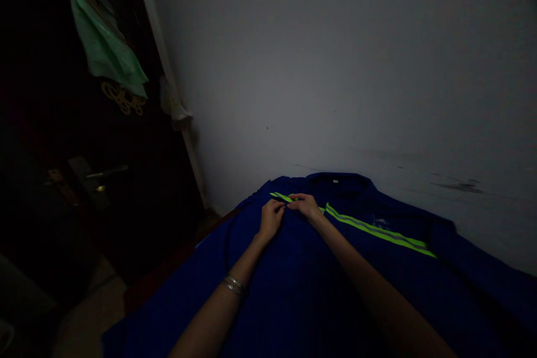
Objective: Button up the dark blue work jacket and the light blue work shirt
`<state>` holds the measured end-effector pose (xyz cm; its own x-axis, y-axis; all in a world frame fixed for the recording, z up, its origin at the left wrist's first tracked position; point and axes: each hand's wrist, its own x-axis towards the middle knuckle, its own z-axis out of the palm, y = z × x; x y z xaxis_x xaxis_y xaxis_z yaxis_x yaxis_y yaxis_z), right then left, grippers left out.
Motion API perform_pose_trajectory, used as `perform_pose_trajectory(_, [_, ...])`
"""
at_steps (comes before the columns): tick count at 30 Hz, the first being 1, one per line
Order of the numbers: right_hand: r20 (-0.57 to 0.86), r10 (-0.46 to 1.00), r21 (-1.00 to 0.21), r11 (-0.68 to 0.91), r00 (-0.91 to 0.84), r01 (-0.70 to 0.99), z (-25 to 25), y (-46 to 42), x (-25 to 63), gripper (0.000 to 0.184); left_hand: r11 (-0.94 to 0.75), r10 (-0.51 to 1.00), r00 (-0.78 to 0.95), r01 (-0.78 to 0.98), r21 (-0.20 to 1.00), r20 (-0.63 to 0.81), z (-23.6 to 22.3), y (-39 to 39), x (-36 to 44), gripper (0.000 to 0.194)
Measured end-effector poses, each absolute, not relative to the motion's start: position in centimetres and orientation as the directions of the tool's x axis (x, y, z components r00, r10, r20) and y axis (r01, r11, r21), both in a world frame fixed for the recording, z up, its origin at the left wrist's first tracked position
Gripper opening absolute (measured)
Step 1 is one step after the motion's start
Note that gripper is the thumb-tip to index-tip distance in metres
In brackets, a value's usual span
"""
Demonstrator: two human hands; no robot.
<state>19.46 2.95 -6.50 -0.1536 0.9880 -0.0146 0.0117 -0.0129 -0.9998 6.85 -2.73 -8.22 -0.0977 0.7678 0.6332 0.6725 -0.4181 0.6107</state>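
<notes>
A dark blue work jacket (302, 291) with a bright yellow-green reflective stripe (377, 230) lies spread flat in front of me, its collar (335, 182) toward the wall. Both my arms reach forward over it. My left hand (272, 218) is closed on the jacket fabric at the chest, right beside the stripe. My right hand (305, 206) meets it fingertip to fingertip, pinching the same spot of fabric near the stripe's left part (282, 197). Thin bangles (233, 285) sit on my left wrist.
A pale wall (335, 67) stands right behind the jacket. At the left is a dark door (62, 179) with a metal handle (107, 171); a green cloth (104, 45) and a white bag (173, 102) hang there. Floor (84, 313) shows at lower left.
</notes>
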Motion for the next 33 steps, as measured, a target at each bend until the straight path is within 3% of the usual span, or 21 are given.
perform_pose_trajectory(27, [-0.11, 0.975, -0.986, -0.131, -0.193, -0.098, -7.18, 2.8, 19.99, 0.036, -0.46, 0.753, -0.046, 0.676, 0.576, 0.656, -8.32, -3.46, 6.7, 0.015])
perform_pose_trajectory(30, [-0.085, 0.977, -0.991, -0.103, -0.195, -0.085, -7.1, 2.88, 19.84, 0.035, -0.468, 0.755, -0.074, 0.634, 0.615, 0.652, -8.24, -3.39, 6.72, 0.013])
perform_pose_trajectory(33, [-0.046, 0.979, -0.996, -0.061, -0.201, -0.066, -6.84, 2.93, 19.58, 0.036, -0.376, 0.807, -0.227, 0.513, 0.772, 0.545, -8.29, -3.07, 6.87, 0.009])
